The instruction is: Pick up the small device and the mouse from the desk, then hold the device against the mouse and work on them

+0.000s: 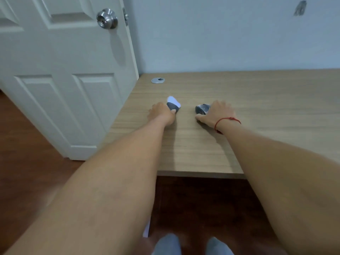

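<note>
Grey-and-white sock (173,103) on the wooden desk (257,100), left hand (161,112) gripping it with curled fingers, right hand (219,113) curled over a dark grey sock (201,109) just beside.

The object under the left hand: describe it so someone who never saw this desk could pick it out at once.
Start at the wooden desk beside the white door. Two small objects lie mid-desk, one at each hand. The left hand grips the white-and-grey object; its bright white tip sets it apart from the all-dark grey object under the right hand.
</note>
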A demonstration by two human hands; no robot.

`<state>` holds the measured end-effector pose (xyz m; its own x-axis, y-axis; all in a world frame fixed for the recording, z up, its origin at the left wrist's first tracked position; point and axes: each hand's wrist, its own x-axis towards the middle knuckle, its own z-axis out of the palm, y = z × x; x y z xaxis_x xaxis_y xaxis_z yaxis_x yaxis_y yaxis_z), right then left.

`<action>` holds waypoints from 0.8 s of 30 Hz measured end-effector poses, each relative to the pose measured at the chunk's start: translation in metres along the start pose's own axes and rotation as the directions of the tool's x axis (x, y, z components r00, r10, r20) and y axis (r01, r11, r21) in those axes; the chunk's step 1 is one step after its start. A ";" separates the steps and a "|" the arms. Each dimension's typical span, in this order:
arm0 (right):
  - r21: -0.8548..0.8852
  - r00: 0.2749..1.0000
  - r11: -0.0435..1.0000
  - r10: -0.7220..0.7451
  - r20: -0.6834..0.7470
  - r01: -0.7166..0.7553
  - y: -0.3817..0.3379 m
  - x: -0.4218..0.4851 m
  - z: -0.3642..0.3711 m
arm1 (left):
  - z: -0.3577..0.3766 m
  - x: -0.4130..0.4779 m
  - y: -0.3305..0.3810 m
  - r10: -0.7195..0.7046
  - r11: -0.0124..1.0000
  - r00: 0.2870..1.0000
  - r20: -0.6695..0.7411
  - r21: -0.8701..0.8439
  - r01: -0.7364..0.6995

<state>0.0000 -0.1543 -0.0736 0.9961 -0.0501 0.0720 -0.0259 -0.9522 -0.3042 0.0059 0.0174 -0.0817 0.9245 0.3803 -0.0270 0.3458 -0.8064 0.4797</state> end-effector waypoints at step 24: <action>0.445 0.987 0.882 -0.116 -0.111 0.154 -0.003 -0.072 0.030 | 0.011 -0.083 -0.009 -0.005 0.615 0.811 -0.586 -0.641 -0.459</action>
<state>-0.0695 -0.1388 -0.1063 0.9769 0.0271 0.2120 0.1674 -0.7138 -0.6800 -0.0719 -0.0115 -0.0934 0.6536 0.5773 0.4894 -0.3149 -0.3806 0.8695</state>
